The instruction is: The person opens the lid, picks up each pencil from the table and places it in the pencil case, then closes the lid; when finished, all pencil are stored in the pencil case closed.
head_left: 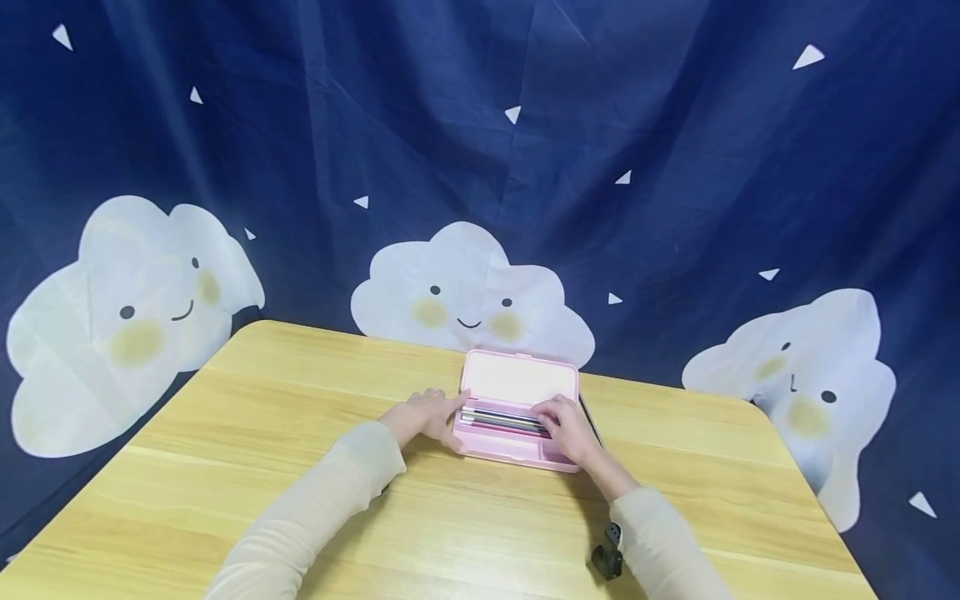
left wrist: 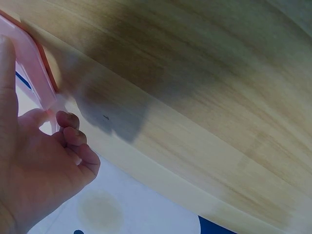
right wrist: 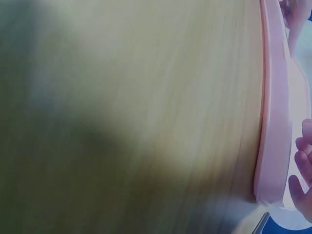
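Note:
A pink pencil case stands on the table with its lid raised at the back. Several pencils lie side by side in its long compartment; the front part is divided by a low wall. My left hand holds the case's left end between spread thumb and index finger, its other fingers curled, as the left wrist view shows. Over the pencils' right end is my right hand, fingers bent and fingertips down at them. I cannot tell whether it pinches any. In the right wrist view its fingers overlap the lid.
A thin dark stick lies beside the case's right end, partly behind my right hand. The wooden table has rounded far corners. A blue curtain with cloud faces hangs behind it. A black device sits at my right wrist.

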`<state>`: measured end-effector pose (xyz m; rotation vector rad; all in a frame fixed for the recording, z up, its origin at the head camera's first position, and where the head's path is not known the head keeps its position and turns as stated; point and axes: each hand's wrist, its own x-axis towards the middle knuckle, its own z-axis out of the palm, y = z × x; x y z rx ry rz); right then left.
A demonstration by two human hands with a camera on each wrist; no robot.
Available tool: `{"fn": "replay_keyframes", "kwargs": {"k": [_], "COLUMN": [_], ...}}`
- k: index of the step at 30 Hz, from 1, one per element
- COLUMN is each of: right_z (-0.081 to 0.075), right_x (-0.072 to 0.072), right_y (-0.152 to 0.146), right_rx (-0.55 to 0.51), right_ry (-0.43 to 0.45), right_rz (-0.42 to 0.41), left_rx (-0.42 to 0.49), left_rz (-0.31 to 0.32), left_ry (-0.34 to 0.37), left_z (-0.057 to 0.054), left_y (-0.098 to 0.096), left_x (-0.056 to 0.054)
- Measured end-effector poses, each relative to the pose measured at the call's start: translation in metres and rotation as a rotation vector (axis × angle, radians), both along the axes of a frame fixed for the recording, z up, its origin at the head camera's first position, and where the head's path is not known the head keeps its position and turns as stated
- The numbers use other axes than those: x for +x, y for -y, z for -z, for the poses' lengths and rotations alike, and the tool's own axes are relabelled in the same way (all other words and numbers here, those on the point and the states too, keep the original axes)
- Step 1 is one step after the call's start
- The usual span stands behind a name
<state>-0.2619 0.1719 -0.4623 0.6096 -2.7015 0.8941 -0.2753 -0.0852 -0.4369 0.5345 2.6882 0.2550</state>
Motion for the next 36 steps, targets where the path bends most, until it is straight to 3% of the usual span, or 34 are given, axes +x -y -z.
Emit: {"fn": "replay_keyframes", "kwargs": {"k": [5,6,23,31,36], "right_z": [0.001,0.000,-0.003,-0.005,-0.007], "right_x": [0.002,0.003,0.011,0.016,0.021], "right_y": [-0.008,-0.010,-0.054,-0.069,-0.075], "right_rx": [-0.033,-0.048,-0.144,-0.086,-0.014], "right_ry": [0.008,0.014,0.077,0.074,0.155], "right_rz": [0.002,0.001,0.078,0.120,0.150], "left_rx": [-0.003,-0.010,-0.007,0.000,0.001], "left_rz": [0.006,-0.011,-0.001,-0.011,-0.005], "left_ry": [-0.003,0.017,0.011,0.019,0.011], "left_z": [0.002,-0.008,-0.010,-0.009,-0.012], "left_y": [0.002,-0.001,-0.002,-0.002,-0.002], "left_x": [0.000,0.004,0.006,0.005,0.006]}}
